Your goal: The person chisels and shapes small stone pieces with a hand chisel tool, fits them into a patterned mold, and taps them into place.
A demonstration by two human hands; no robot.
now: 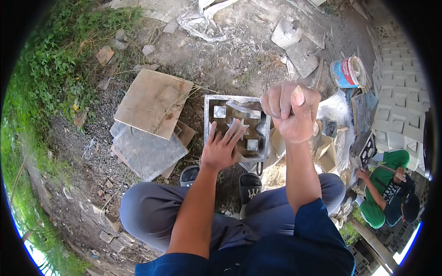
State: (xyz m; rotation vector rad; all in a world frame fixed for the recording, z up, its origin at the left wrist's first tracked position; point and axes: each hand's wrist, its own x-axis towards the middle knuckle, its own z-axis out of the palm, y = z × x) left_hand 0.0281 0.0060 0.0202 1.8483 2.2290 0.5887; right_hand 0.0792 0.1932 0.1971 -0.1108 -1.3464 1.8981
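Note:
A square metal mould (208,126) with square blocks and a star shape inside stands on the ground before my feet. My left hand (223,148) rests on its left and middle part with the fingers spread. My right hand (292,110) is raised at the mould's right side, its fingers wrapped round the handle of a trowel (244,106). The trowel's blade points left over the upper part of the mould. Grey material lies in the mould's gaps.
Wooden boards (149,103) and grey sheets (149,152) are stacked at the left. A paint bucket (345,72) lies at the upper right near stacked pale blocks (398,96). A co-worker (391,188) in green and black crouches at the far right.

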